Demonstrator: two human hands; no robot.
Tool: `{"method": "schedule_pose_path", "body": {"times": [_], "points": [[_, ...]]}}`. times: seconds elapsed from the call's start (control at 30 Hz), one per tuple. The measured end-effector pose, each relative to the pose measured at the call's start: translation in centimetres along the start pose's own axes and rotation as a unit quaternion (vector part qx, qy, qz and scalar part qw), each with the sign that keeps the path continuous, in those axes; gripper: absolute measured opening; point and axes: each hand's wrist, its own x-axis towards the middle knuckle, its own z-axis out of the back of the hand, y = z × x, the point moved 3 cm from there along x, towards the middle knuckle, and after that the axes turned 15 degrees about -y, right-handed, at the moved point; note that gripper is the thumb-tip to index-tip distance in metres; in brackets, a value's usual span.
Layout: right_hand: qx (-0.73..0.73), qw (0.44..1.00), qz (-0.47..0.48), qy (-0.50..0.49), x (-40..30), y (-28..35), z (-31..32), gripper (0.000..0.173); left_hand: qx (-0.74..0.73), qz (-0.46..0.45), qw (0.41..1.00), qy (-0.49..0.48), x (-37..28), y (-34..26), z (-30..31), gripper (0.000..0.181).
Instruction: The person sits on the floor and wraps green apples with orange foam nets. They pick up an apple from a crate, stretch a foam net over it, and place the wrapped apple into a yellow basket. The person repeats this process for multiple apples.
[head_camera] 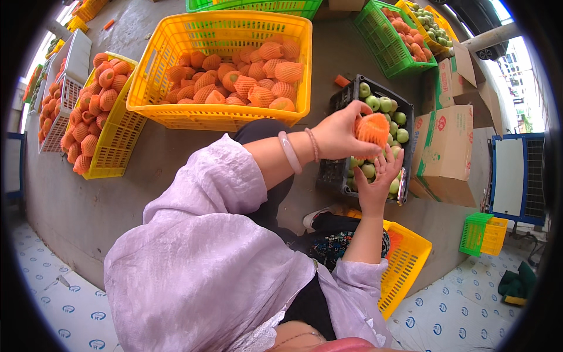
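My left hand (341,134), with a bangle and a beaded bracelet at its wrist, grips an orange foam fruit net (373,130); whether a fruit is inside cannot be seen. Just below it, my right hand (379,180) is raised with its fingers apart, close under the net and over a black plastic crate (334,176). Green round fruits (385,104), apparently apples, fill that crate. To the left stands a large yellow plastic crate (211,112) holding many fruits in orange foam nets (246,83).
Netted fruits also fill a yellow crate (115,149) at the left and a green crate (374,39) at the upper right. Cardboard boxes (446,154) stand right of the black crate. Another yellow crate (407,264) is beside my right forearm. Small stacked baskets (477,233) sit farther right.
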Motion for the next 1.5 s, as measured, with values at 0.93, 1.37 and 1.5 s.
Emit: {"method": "schedule_pose_path", "body": {"times": [0.93, 1.37, 1.5], "points": [[-0.061, 0.963, -0.217, -0.147, 0.1, -4.4, 15.3, 0.052, 0.696, 0.359, 0.595, -0.183, -7.2, 11.8, 46.5, 0.045], [-0.204, 0.718, -0.607, -0.274, -36.8, -24.8, 41.9, 0.055, 0.446, -0.158, 0.880, -0.027, 0.7, 1.8, 16.0, 0.021], [-0.350, 0.698, -0.624, 0.017, -40.7, -26.8, 37.6, 0.059, 0.452, -0.226, 0.860, 0.069, -0.6, -2.6, 3.8, 0.020]]}}
